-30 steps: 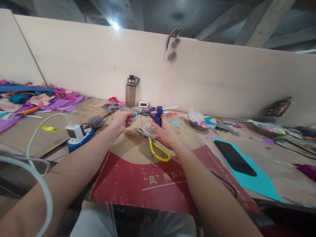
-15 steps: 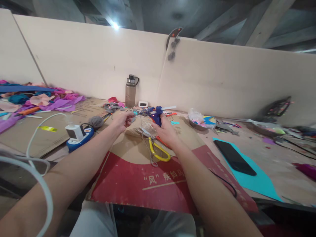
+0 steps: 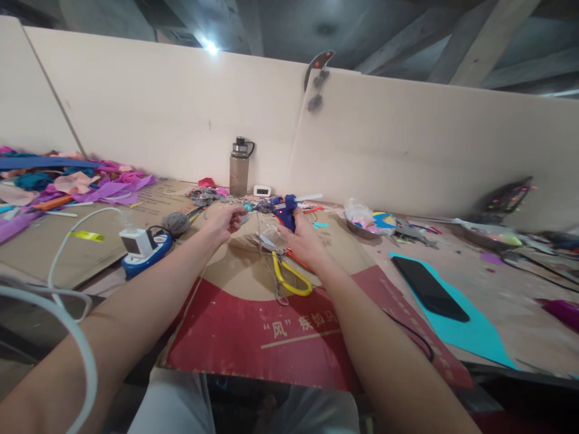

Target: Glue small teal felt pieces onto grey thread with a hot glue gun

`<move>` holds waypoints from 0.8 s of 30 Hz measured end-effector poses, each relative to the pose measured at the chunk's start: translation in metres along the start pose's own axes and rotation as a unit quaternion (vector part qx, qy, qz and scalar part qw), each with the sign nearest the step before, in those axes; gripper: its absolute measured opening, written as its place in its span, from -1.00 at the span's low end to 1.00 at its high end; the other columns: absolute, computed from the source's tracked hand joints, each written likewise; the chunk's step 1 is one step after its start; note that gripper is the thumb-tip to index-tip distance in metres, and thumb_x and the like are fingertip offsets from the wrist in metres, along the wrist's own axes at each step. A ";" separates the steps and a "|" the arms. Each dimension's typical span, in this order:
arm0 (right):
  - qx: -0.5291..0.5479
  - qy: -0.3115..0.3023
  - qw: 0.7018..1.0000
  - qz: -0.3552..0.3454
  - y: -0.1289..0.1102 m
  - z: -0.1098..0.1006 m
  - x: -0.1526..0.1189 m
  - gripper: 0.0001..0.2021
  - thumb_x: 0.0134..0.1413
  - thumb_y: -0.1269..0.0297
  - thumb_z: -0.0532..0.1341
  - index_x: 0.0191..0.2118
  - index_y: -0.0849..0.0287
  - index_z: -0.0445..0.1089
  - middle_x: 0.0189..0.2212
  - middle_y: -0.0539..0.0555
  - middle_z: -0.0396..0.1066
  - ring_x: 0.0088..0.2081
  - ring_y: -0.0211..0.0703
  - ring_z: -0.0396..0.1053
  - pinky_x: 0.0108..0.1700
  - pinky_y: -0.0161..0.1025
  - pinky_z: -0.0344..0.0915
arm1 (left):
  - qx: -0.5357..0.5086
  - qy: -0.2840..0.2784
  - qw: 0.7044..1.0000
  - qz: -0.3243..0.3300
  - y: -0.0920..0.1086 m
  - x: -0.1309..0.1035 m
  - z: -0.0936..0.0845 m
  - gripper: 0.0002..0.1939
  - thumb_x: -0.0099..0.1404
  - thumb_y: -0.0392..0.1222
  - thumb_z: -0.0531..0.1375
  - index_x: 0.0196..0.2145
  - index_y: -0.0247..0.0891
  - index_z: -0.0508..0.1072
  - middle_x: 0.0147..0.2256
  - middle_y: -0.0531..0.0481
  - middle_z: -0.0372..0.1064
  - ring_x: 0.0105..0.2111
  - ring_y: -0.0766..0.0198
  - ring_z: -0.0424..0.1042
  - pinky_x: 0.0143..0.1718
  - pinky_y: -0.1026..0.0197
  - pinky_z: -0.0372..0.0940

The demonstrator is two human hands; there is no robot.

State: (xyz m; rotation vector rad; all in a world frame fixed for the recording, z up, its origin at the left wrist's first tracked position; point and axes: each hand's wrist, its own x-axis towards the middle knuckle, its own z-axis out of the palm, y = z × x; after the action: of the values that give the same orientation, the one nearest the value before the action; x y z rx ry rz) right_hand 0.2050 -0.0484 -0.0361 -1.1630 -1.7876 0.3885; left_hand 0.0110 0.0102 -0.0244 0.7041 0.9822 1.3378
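Observation:
A blue hot glue gun (image 3: 286, 211) with a white glue stick at its rear sits in my right hand (image 3: 304, 240), the fingers wrapped around its handle. Its nozzle points left toward my left hand (image 3: 230, 223). Those fingers are pinched at a small turquoise and dark piece (image 3: 249, 207), whose exact kind is too small to make out. A grey cord hangs down from near that piece. Below the hands, yellow-handled scissors (image 3: 292, 278) lie on the red and tan cardboard (image 3: 235, 337).
Behind the hands stand a water bottle (image 3: 239, 169) and a small white clock (image 3: 262, 191). On the left are a blue power socket (image 3: 147, 258), a grey yarn ball (image 3: 176, 224) and colourful scraps (image 3: 104, 187). A black phone (image 3: 429, 288) and a bowl (image 3: 366, 230) are on the right.

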 end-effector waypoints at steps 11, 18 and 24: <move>-0.009 0.002 1.000 -0.006 0.001 0.000 0.000 -0.52 0.03 0.30 0.12 0.12 0.13 0.13 -0.13 0.17 0.37 -0.05 0.02 0.30 0.03 0.02 0.20 | 0.035 -0.021 0.999 0.009 0.000 -0.001 0.001 -0.87 -0.05 -0.48 0.23 -0.56 -0.38 0.33 -0.63 0.02 0.31 -0.74 0.55 0.13 -0.78 0.50 -0.06; 0.003 -0.006 1.000 -0.008 0.000 0.000 0.000 -0.53 0.03 0.33 0.12 0.10 0.12 0.15 -0.14 0.17 0.37 -0.03 0.01 0.29 0.05 0.02 0.20 | 0.041 -0.025 0.999 0.017 0.000 -0.001 0.000 -0.89 -0.03 -0.47 0.21 -0.59 -0.38 0.33 -0.62 0.01 0.30 -0.74 0.55 0.13 -0.79 0.51 -0.05; -0.003 -0.004 1.000 -0.011 -0.001 0.000 -0.001 -0.52 0.03 0.32 0.12 0.12 0.13 0.13 -0.11 0.17 0.36 -0.03 0.01 0.29 0.03 0.02 0.20 | 0.040 -0.027 0.999 0.018 0.001 -0.001 0.001 -0.89 0.00 -0.48 0.18 -0.59 -0.40 0.32 -0.65 0.04 0.26 -0.76 0.56 0.10 -0.80 0.51 -0.08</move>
State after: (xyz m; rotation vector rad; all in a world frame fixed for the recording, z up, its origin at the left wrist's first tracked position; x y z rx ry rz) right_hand 0.2049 -0.0494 -0.0356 -1.1468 -1.8068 0.3758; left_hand 0.0113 0.0093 -0.0231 0.8175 0.9891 1.3093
